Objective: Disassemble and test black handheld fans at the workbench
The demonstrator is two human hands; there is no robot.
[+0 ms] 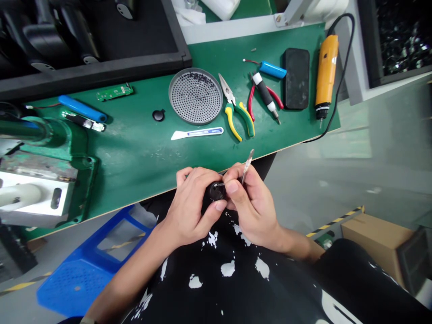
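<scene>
Both hands are closed. The left hand [191, 204] grips one small black round thing [216, 191], held up over the lap. The right hand [251, 202] pinches one thin metal tool [247, 166] against it. The green counter [141, 153] is just ahead, with one yellow-and-green pliers [235, 118] and one red pliers [251, 102] on it.

A green surface [141, 153] crosses the view from 9 toward 2 o'clock. Near 12 o'clock lie a round perforated grey tray [195, 96] and a white spatula [197, 133]. Yellow-green pliers [236, 110] and red-handled cutters [251, 101] sit around 1 o'clock, an orange electric screwdriver [326, 74] near 2 o'clock, and a green circuit board [114, 92] near 10 o'clock.
</scene>
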